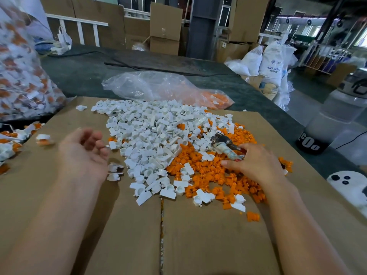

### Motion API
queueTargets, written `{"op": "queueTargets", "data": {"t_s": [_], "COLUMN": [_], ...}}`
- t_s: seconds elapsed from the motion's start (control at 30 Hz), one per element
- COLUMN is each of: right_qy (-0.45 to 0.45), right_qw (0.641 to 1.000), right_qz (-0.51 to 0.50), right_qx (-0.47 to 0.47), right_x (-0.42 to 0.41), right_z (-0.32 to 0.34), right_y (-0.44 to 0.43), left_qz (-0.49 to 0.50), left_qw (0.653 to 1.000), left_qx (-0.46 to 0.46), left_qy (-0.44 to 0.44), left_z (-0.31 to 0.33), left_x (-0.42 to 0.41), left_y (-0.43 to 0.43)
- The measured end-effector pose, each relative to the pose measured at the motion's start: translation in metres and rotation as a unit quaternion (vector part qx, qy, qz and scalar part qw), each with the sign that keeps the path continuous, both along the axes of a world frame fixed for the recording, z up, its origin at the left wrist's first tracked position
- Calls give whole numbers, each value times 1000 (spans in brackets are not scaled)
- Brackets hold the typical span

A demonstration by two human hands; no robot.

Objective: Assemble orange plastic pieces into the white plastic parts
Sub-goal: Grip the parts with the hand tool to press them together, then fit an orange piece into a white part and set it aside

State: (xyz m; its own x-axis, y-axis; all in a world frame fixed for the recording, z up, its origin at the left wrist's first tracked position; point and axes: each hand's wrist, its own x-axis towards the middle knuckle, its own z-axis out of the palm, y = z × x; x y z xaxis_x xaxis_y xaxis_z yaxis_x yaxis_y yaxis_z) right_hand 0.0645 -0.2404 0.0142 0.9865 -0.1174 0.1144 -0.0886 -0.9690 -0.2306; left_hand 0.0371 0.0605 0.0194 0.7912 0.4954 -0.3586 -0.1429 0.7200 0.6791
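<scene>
While the left hand (pixel 83 153) lies loosely curled and empty at centre left, the right hand (pixel 256 163) grasps a taped tool (pixel 224 144) over orange pieces (pixel 198 161), lower right of the white parts (pixel 151 132); a careless sweep could scatter pieces off the cardboard (pixel 198 245).

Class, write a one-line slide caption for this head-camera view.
Right hand grips a wrapped tool over orange pieces beside white parts on cardboard; left hand open, palm up.

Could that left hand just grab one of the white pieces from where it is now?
Probably yes. The left hand is open and empty, and the white pieces lie heaped right beside its fingers on the cardboard, with nothing between. The right hand holds a tool.
</scene>
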Motion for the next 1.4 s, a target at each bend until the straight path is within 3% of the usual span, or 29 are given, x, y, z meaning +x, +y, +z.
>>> {"op": "queueTargets", "data": {"t_s": [0.07,0.13,0.3,0.43,0.63,0.83,1.03,1.4], "right_qy": [6,9,9,9,11,-144,-58,-26], "right_qw": [1000,1000,1000,1000,999,972,960,970], "right_qz": [7,12,19,25,47,161,270,234], "right_qx": [-2,5,1,8,22,97,44,62], "right_x": [0,1,1,1,-3,-18,-25,-23], "right_z": [0,0,0,0,0,6,-3,-7], "right_y": [0,1,3,4,8,35,56,64], "left_qz": [-65,-103,-110,-127,-108,-126,-135,-136], "left_qw": [988,949,761,631,550,557,608,639], "left_qx": [138,298,639,765,828,820,782,757], "left_qy": [7,-8,-39,-23,-27,-24,-14,-19], "left_z": [1,-1,-13,-23,-26,-22,-21,-23], "left_x": [-1,-5,-20,-17,-15,-16,-15,-14], "left_y": [-11,-25,-56,-63,-63,-64,-65,-67]}}
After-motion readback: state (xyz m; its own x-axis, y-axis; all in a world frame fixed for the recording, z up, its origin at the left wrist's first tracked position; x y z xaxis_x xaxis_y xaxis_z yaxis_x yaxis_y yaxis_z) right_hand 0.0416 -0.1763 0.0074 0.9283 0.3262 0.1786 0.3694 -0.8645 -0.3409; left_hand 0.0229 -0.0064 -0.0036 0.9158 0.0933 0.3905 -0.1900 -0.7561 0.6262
